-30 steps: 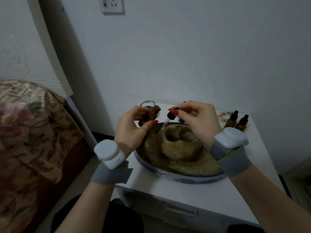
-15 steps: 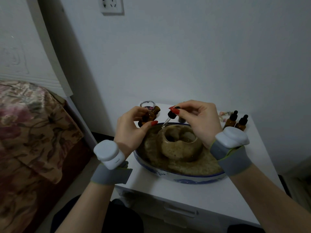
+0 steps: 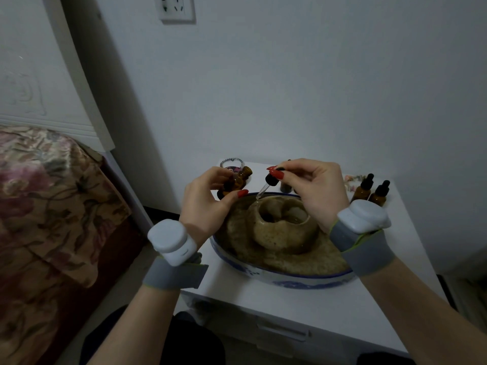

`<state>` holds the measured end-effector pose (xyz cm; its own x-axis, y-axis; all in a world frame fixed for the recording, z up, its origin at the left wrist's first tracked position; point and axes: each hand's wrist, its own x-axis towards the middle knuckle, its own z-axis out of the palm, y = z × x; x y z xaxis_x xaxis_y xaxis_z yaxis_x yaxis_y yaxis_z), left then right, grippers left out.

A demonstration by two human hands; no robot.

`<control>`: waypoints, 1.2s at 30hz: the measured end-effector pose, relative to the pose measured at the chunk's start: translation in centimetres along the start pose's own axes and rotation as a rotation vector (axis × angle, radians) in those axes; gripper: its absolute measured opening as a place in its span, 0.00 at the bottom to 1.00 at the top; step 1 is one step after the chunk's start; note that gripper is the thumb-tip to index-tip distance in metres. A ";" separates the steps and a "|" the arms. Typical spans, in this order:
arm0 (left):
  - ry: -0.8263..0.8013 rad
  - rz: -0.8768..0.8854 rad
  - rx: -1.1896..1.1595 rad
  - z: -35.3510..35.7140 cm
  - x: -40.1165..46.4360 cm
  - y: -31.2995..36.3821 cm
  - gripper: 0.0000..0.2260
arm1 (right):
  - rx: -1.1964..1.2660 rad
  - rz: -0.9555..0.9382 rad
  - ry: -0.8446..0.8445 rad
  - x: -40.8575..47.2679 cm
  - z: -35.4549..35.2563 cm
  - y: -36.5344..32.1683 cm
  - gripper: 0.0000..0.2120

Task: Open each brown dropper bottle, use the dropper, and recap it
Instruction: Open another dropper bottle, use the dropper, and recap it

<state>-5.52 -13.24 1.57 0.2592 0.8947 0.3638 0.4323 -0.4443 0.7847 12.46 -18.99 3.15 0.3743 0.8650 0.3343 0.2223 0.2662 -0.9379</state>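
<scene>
Two hands work above the front of a white worktop (image 3: 303,306). One open brown bottle (image 3: 238,180) sits in the left hand (image 3: 208,206), gripped between the thumb in front and the curled fingers behind. Its long axis is tilted, with the bare neck pointing up and to the right, toward the other hand, and its base down to the left. The left wrist is bent back, with the forearm rising from the lower left.

Just right of the bottle's neck, the right hand (image 3: 313,188) pinches the black bulb of the dropper (image 3: 266,187) between thumb and forefinger, the other fingers curled in toward the palm. The dropper slants, bulb up to the right, glass tip down to the left. The tip hangs just over the back rim of a blue and white bowl (image 3: 276,279), apart from the bottle's mouth.

Inside the bowl lies a tan, rough ring-shaped stone piece (image 3: 282,230). Both wrists wear grey bands with white pods.

At the worktop's far right stand two capped bottles (image 3: 371,191), upright and side by side. Another dark bottle (image 3: 286,186) stands behind the right hand, mostly hidden. A bead bracelet (image 3: 232,161) lies at the far left corner. Left of the worktop is a bed (image 3: 47,206) with a flowered cover.
</scene>
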 end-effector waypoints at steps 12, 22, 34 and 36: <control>0.018 0.013 -0.002 0.1 0.1 -0.1 0.15 | 0.032 -0.024 0.015 0.1 -0.1 0.1 0.06; 0.006 0.007 0.001 0.0 0.0 -0.1 0.15 | 0.051 0.015 0.035 0.2 -0.1 0.4 0.07; 0.001 0.008 0.008 0.0 0.0 -0.2 0.16 | 0.040 0.040 0.083 0.1 -0.2 0.3 0.07; 0.008 0.013 0.008 0.1 0.0 -0.2 0.15 | 0.027 0.044 0.079 0.1 -0.4 0.4 0.07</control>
<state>-5.56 -13.17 1.37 0.2578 0.8892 0.3780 0.4358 -0.4562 0.7759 12.92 -18.92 2.83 0.4530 0.8401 0.2984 0.1803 0.2414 -0.9535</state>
